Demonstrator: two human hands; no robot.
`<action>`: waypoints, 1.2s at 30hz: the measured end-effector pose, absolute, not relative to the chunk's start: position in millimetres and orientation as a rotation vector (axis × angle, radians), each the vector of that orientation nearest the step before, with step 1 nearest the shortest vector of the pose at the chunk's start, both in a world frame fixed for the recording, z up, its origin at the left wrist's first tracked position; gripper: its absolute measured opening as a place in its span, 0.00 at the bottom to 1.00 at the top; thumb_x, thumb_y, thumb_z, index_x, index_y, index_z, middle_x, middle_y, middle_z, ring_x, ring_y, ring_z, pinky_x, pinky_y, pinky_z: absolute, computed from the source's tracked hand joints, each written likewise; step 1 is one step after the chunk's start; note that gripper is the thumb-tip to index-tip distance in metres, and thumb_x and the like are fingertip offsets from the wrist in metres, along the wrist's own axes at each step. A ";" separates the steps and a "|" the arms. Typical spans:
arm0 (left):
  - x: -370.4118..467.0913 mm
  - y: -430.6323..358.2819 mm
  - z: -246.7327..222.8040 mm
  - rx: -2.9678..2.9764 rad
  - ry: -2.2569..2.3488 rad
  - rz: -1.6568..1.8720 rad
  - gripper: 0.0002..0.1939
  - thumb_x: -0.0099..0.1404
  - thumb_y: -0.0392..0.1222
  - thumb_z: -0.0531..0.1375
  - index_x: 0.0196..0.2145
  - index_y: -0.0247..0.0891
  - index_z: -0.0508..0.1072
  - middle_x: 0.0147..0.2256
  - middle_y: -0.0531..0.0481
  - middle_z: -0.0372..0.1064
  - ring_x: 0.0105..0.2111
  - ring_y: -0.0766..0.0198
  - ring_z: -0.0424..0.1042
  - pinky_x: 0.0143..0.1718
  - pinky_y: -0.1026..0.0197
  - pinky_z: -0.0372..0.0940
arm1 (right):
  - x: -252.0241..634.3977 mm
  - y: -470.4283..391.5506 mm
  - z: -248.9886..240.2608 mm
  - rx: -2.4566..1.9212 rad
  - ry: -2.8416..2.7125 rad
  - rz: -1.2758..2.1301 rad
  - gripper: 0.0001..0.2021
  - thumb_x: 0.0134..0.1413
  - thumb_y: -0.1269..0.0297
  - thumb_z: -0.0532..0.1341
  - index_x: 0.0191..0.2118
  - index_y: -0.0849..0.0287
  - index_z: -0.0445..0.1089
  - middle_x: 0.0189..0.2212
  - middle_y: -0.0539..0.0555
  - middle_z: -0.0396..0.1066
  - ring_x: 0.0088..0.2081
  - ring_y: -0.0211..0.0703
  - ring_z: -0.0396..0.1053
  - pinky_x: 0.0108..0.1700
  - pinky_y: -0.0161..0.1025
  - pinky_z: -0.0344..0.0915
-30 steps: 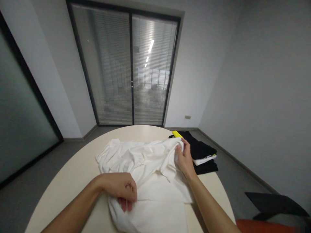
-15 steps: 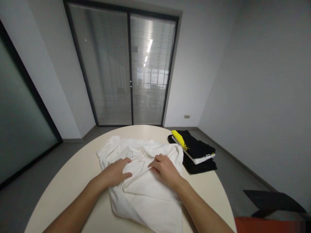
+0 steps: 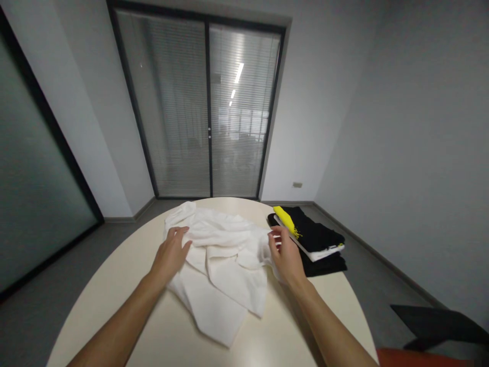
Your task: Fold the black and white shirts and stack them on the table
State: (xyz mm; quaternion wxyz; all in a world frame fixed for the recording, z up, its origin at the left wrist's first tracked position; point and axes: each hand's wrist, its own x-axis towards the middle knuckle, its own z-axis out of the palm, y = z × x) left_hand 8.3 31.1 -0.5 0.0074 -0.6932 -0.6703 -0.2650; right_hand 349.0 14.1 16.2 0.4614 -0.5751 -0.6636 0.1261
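Note:
A crumpled white cloth garment (image 3: 225,265) lies spread on the round pale table (image 3: 114,275), with folds across its middle and a corner pointing toward me. On its left edge rests my left hand (image 3: 171,252), fingers apart and holding nothing. My right hand (image 3: 284,252) is at the garment's right side, its fingers curled near the white fabric; whether they pinch any of it is hard to see. Just beyond that hand sits a stack of folded black clothes (image 3: 319,232) with a white layer and a yellow piece (image 3: 284,219) on top.
A black and red chair (image 3: 439,326) stands at the lower right, beside the table. Behind the table are a glass door with blinds (image 3: 240,153) and grey walls. Frosted glass in a black frame stands at the left.
Both hands have moved apart and farther from me, the right one toward the stack. The white garment has shifted away, its near part drawn up and refolded. The view has shifted slightly.

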 end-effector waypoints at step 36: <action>65.1 -18.6 19.1 -3.416 -1.411 -0.375 0.26 0.52 0.46 0.69 0.50 0.46 0.76 0.54 0.47 0.69 0.53 0.52 0.67 0.55 0.55 0.60 | 335.5 31.6 -18.2 -1.358 -1.532 0.553 0.15 0.64 0.50 0.48 0.42 0.56 0.62 0.19 0.44 0.59 0.22 0.41 0.60 0.26 0.35 0.53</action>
